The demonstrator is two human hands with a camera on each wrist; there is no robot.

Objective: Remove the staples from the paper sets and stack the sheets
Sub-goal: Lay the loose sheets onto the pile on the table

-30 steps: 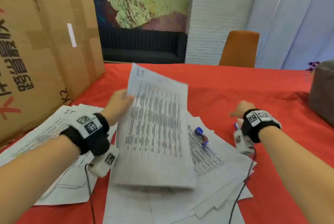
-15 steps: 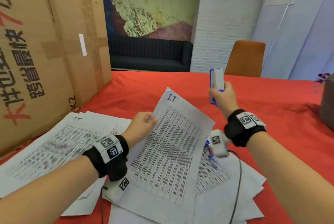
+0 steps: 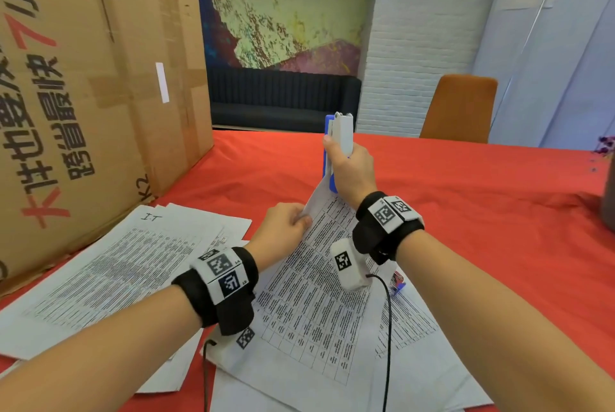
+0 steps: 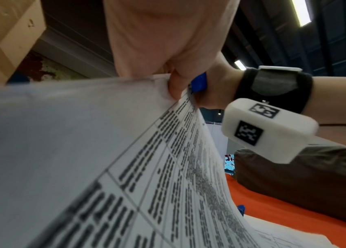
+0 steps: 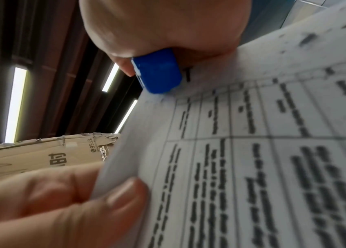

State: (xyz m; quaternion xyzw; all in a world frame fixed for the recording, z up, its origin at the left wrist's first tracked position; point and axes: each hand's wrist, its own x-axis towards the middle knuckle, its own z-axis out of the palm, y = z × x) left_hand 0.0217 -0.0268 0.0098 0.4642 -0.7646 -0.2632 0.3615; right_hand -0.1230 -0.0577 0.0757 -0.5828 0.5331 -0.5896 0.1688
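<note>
Right hand (image 3: 351, 172) grips the blue-and-white staple remover (image 3: 337, 142) upright, its lower end at the top corner of the paper set (image 3: 309, 295). Left hand (image 3: 283, 228) pinches that set's edge just below the corner. Set slopes down onto loose sheets (image 3: 109, 265) on the red table (image 3: 482, 212).

Right hand (image 3: 352, 168) has brought the staple remover (image 3: 336, 152) onto the paper set's (image 3: 319, 295) corner

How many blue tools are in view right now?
2. One blue-and-white tool, gripped upright by the right hand at the paper set's corner; one small blue tool on the loose papers beneath that wrist, partly hidden.
</note>
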